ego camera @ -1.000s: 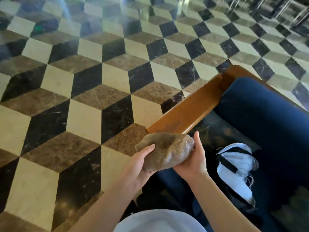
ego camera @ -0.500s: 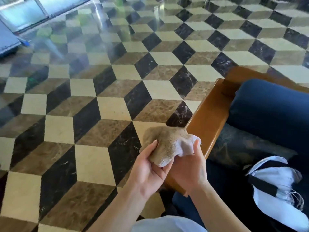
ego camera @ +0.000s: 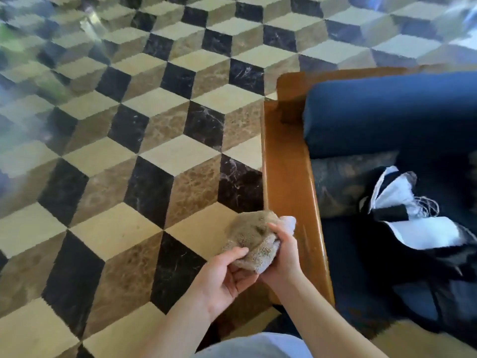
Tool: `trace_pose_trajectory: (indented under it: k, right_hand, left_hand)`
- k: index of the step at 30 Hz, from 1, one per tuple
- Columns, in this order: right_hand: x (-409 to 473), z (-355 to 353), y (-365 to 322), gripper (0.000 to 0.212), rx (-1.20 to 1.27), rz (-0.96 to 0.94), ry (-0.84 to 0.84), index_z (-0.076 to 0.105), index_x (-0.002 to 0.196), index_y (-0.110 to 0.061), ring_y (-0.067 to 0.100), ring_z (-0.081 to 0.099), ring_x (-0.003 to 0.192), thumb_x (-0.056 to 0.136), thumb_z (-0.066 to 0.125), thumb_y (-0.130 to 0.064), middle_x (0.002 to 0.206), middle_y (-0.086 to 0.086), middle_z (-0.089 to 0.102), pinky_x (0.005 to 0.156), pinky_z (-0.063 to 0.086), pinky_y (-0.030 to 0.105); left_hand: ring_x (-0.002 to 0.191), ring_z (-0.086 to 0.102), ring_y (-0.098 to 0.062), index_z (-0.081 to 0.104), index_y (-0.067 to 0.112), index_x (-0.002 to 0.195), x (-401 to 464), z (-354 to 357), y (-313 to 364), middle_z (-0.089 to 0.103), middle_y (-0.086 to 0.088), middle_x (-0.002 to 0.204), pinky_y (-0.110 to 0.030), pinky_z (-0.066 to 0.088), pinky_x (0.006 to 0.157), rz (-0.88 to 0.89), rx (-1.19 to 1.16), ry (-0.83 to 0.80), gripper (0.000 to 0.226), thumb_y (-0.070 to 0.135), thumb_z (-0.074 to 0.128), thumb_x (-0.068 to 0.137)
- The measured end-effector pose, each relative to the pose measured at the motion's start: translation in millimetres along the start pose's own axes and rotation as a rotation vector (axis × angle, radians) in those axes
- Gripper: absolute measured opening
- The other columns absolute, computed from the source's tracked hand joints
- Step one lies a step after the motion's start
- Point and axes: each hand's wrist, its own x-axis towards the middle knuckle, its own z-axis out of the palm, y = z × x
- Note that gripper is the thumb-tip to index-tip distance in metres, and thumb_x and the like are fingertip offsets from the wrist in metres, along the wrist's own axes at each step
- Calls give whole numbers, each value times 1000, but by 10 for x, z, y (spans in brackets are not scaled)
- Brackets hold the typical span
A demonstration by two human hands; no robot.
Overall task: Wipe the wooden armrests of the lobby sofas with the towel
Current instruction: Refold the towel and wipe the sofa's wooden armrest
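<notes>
The preparatory step is judged to be in hand: the towel (ego camera: 254,237) is bunched into a pad just beside the near end of the wooden armrest (ego camera: 289,182), not yet laid on it. The bundle is gripped by the right hand (ego camera: 282,257), fingers curled round it, and cupped from below by the left hand (ego camera: 225,277), thumb pressed on top. Next, the pad would probably need setting flat on the wood and drawing along its length.

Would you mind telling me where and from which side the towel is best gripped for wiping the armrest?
Grip the towel over its rounded brown top, coming from above. It is bunched into a soft wad, and the right hand already holds its right end beside the armrest, while the left hand holds the near edge. A top grip probably leaves the underside free to press flat on the wood.
</notes>
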Motion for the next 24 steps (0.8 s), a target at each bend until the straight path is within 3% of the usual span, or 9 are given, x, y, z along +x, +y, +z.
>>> trace_pose_trajectory:
  k: [3, 7, 10, 14, 18, 21, 24]
  right_hand:
    - [36, 3, 340, 69, 182, -121, 216, 57, 136, -19, 44, 70, 108, 68, 70, -16, 124, 25, 70, 86, 59, 58]
    - [-94, -129, 601, 73, 413, -304, 430, 50, 140, -29, 44, 61, 120, 71, 60, -8, 135, 20, 62, 97, 52, 63]
    - [-309, -285, 712, 58, 596, -450, 543, 54, 139, -21, 42, 62, 120, 82, 52, -8, 134, 19, 64, 102, 49, 59]
    - [-527, -575, 854, 39, 763, -543, 710, 59, 129, -13, 38, 64, 107, 91, 49, -15, 115, 17, 67, 85, 53, 51]
    - [-627, -710, 939, 29, 879, -555, 827, 61, 120, -11, 40, 58, 120, 96, 48, -23, 124, 19, 64, 111, 42, 56]
    - [-508, -696, 938, 31, 909, -565, 948, 62, 123, -9, 33, 61, 117, 100, 51, -28, 123, 17, 66, 113, 42, 49]
    - [-265, -617, 924, 33, 866, -495, 1142, 59, 123, -11, 28, 61, 114, 101, 56, -34, 129, 12, 63, 112, 43, 44]
  left_hand:
    - [101, 74, -41, 70, 2, 121, 182, -506, 328, 72, -29, 118, -45, 64, 78, -237, 294, -86, 32, 18, 67, 93]
    - [90, 77, -33, 76, 9, 113, 430, -938, 696, 77, -21, 106, -37, 61, 72, -304, 709, -106, 34, 33, 70, 88]
    - [85, 78, -28, 72, 12, 112, 732, -972, 882, 78, -14, 93, -32, 61, 69, -214, 971, -102, 28, 32, 66, 94]
    - [78, 77, -23, 71, 17, 104, 1302, -848, 936, 78, -8, 84, -27, 60, 61, -133, 1414, -85, 19, 30, 57, 100]
    - [79, 73, -20, 66, 22, 97, 1640, -650, 935, 73, -8, 91, -25, 58, 60, -39, 1822, -117, 15, 30, 54, 102]
    - [79, 70, -17, 64, 25, 96, 1853, -367, 932, 71, -2, 88, -29, 59, 67, 123, 2045, -282, 15, 24, 50, 102]
    - [101, 66, -16, 61, 26, 111, 2014, -84, 919, 68, 2, 109, -34, 57, 90, 236, 2274, -455, 15, 22, 52, 100]
